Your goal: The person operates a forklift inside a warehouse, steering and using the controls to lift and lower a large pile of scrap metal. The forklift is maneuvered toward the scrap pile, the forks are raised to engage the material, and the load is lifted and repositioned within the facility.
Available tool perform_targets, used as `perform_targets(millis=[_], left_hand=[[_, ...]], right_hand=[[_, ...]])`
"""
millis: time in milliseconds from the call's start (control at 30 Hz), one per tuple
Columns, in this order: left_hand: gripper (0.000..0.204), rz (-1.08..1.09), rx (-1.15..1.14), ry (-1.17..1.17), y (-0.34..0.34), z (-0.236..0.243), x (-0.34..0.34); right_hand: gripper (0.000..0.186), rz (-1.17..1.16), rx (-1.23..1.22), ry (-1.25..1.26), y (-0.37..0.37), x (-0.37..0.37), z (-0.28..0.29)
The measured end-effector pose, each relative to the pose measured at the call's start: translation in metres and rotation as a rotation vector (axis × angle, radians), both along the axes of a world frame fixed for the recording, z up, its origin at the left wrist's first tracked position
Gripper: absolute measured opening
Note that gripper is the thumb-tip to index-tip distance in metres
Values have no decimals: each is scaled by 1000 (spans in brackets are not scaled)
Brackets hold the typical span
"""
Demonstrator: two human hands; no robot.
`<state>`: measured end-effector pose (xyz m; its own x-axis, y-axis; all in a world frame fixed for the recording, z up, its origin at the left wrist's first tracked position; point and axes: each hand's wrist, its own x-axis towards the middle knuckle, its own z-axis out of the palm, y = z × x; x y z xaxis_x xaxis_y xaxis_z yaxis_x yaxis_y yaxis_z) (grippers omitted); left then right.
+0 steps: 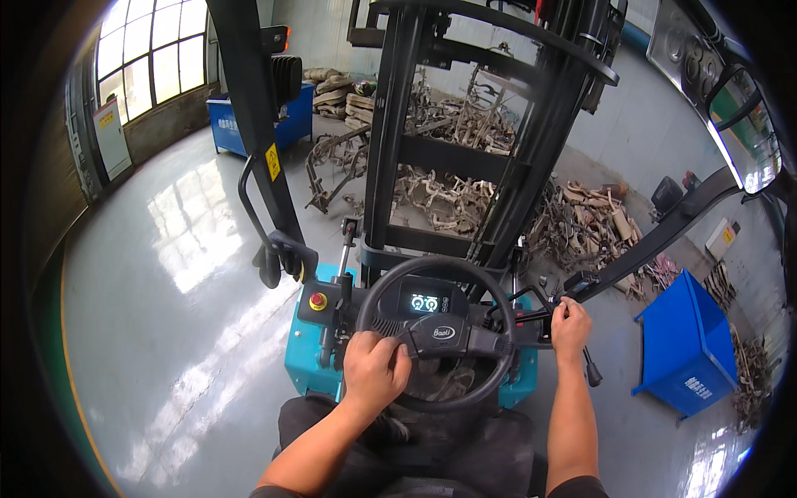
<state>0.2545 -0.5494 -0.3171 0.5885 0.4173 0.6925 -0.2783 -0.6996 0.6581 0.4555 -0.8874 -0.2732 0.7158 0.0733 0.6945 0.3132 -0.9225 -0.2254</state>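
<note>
I sit at the controls of a teal forklift. My left hand (374,368) is closed on the lower left rim of the black steering wheel (481,286). My right hand (570,328) grips a black control lever (548,314) just right of the wheel. A small lit display (425,302) sits behind the wheel's hub. A red round stop button (318,301) is on the panel at the left. The black mast (465,124) rises straight ahead and hides part of the floor beyond.
Piles of rusty metal castings (452,199) lie ahead and to the right. A blue bin (685,344) stands at the right, another blue bin (253,124) at the back left. A mirror (747,133) hangs at the upper right. Glossy grey floor (174,274) spreads left.
</note>
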Motion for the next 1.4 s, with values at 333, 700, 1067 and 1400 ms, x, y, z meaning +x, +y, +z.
perform_targets(millis=[333, 700, 1067, 1400], left_hand=[[9, 19, -45, -47, 0, -10, 9], [32, 89, -364, 135, 52, -96, 13], [45, -86, -677, 211, 50, -172, 29], [41, -375, -1353, 29, 88, -138, 38]], right_hand=[[20, 10, 88, 41, -3, -3, -6], [18, 24, 105, 18, -8, 1, -9], [17, 63, 14, 14, -30, -63, -45], [21, -15, 87, 156, -27, -74, -55]])
